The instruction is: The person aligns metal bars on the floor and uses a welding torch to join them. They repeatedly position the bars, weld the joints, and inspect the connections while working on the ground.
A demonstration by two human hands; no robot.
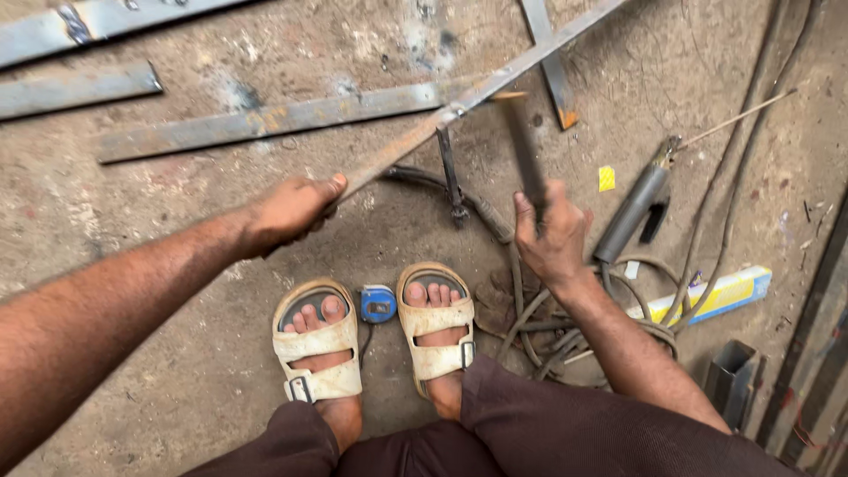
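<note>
Dusty concrete workshop floor [177, 371], somebody squatting over a long steel strip with a hammer up.

Biggest thing is that steel strip [459, 106]: it runs from the left hand up to the top right, lifted off the floor at the near end, with a short stub [449, 172] hanging under it at a joint. More flat bars [265, 119] lie on the floor behind it. Left hand [291, 210] has its fingers clamped round the strip's near end; right hand [552, 237] is wrapped tight on the hammer [523, 146], head raised just beside the joint. Cables [565, 331] are tangled by the right foot, a welding holder [634, 212] is near the right hand, and a blue tape measure [378, 303] sits between the sandals [322, 340]. My worry: open toes right under the strip, so a glancing blow or a slipped grip could drop steel on them, and those cables look like a trip risk.
</note>
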